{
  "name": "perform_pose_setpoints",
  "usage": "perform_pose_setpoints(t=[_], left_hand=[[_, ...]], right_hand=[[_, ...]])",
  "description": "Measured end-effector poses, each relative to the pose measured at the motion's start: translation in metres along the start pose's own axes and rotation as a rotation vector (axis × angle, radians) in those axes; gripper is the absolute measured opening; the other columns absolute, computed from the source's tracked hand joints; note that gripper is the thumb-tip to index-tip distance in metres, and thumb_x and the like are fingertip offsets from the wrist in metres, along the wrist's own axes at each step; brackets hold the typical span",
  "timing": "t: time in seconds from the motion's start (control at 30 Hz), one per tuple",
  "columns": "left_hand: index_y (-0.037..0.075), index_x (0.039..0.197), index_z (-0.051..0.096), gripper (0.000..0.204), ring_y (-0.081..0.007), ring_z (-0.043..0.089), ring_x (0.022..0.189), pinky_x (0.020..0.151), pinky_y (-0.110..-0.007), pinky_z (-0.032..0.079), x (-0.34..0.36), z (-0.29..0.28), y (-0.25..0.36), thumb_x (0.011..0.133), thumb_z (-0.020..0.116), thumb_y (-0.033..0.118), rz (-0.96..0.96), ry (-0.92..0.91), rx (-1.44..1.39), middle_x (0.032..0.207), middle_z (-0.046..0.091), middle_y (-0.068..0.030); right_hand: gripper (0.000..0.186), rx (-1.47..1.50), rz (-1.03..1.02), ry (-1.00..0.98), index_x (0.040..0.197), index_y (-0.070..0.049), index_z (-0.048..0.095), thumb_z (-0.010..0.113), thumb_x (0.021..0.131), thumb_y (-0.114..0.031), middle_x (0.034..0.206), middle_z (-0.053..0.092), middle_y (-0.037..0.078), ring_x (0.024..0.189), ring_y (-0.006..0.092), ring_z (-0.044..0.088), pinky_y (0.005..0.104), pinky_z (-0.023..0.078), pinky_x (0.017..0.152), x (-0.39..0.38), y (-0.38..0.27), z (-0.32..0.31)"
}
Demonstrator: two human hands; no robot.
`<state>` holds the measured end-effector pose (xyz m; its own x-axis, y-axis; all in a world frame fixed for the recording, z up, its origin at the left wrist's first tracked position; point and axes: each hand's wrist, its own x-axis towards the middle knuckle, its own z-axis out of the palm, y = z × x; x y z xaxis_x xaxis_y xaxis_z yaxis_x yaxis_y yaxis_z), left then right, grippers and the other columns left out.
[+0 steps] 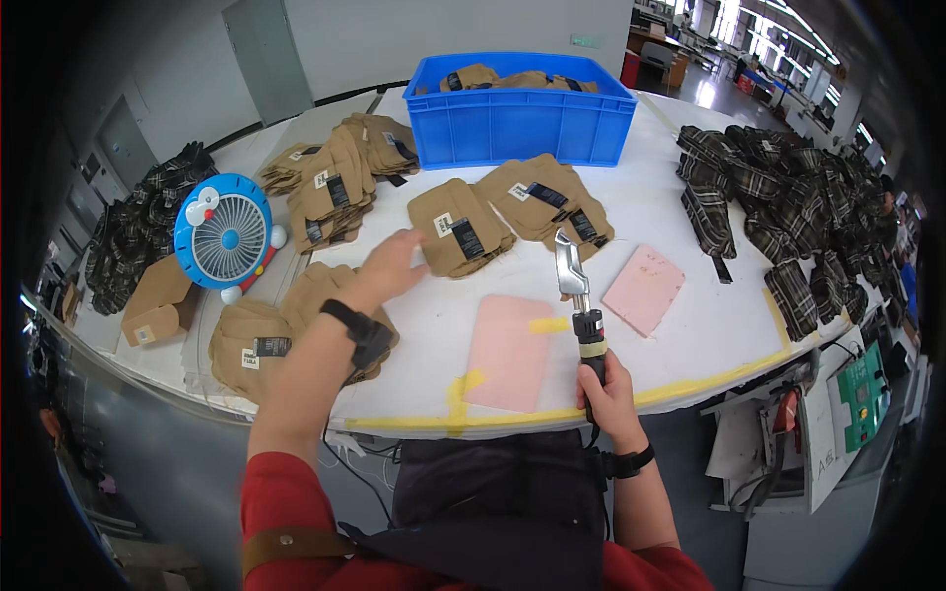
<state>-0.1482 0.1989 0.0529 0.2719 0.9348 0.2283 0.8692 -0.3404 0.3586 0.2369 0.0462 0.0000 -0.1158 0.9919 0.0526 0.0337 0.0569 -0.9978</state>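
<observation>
My left hand [392, 264] reaches forward with loosely bent fingers apart at the left edge of a stack of tan fabric pieces [434, 222] with white and black labels. My right hand [606, 389] grips the black handle of an upright hand tool [576, 281] with a silver metal head, over the table's front. Below my left forearm lie more tan pieces [236, 360]. Another labelled stack [527, 187] lies behind the tool's tip. A pink sheet [503, 355] with yellow tape and a smaller pink pad [641, 291] lie on the white table [690, 374].
A blue crate [517, 133] of tan pieces stands at the back. Dark plaid fabric piles [788, 207] lie right and far left. A blue fan [227, 236], a cardboard box [158, 305] and more tan stacks [330, 187] are at left. A green device [862, 394] sits below the right edge.
</observation>
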Motion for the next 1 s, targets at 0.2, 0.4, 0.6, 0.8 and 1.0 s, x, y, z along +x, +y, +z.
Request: perform_pose_setpoints(t=[0.2,0.4,0.6,0.8,1.0], left_hand=[[0.005,0.124,0.061,0.048,-0.0369,0.064,0.110,0.094,-0.044,0.052,0.036,0.044,0.029,0.082,0.077,0.023,-0.120,-0.047,-0.156,0.120,0.066,-0.0172],[0.004,0.102,0.065,0.020,-0.0373,0.065,0.098,0.085,-0.043,0.054,0.035,0.050,0.029,0.087,0.070,0.015,0.041,-0.036,0.004,0.105,0.067,-0.0167],[0.003,0.092,0.062,0.010,-0.0391,0.064,0.085,0.075,-0.044,0.051,0.040,0.062,0.006,0.086,0.067,0.008,0.090,0.082,-0.095,0.094,0.064,-0.0174],[0.003,0.101,0.063,0.019,-0.0379,0.066,0.095,0.083,-0.043,0.053,0.051,0.055,0.022,0.088,0.070,0.015,-0.064,-0.035,-0.028,0.105,0.068,-0.0180],[-0.002,0.143,0.045,0.088,-0.0346,0.063,0.117,0.099,-0.041,0.051,0.072,0.063,0.005,0.073,0.088,0.028,-0.261,0.140,-0.109,0.129,0.064,-0.0205]], right_hand=[[0.015,-0.004,0.015,-0.016,0.105,-0.002,0.053,0.058,0.102,-0.016,0.072,0.056,0.002,0.056,0.0086,0.053,0.0248,0.046,0.052,0.000,0.000,0.000],[0.017,-0.004,0.040,-0.010,0.108,-0.001,0.054,0.060,0.101,-0.015,0.074,0.056,0.001,0.058,0.0077,0.054,0.0246,0.047,0.053,-0.001,0.000,-0.002],[0.017,0.013,0.017,-0.007,0.107,-0.001,0.055,0.060,0.101,-0.015,0.074,0.056,0.001,0.058,0.0073,0.054,0.0246,0.046,0.053,0.000,-0.003,0.000],[0.022,-0.002,0.021,0.021,0.103,0.000,0.056,0.065,0.099,-0.020,0.070,0.058,0.001,0.056,0.0075,0.056,0.0244,0.045,0.052,0.001,0.001,-0.001],[0.024,0.014,0.018,0.026,0.102,0.000,0.055,0.065,0.099,-0.022,0.070,0.059,0.002,0.056,0.0080,0.057,0.0250,0.046,0.052,-0.001,0.001,0.000]])
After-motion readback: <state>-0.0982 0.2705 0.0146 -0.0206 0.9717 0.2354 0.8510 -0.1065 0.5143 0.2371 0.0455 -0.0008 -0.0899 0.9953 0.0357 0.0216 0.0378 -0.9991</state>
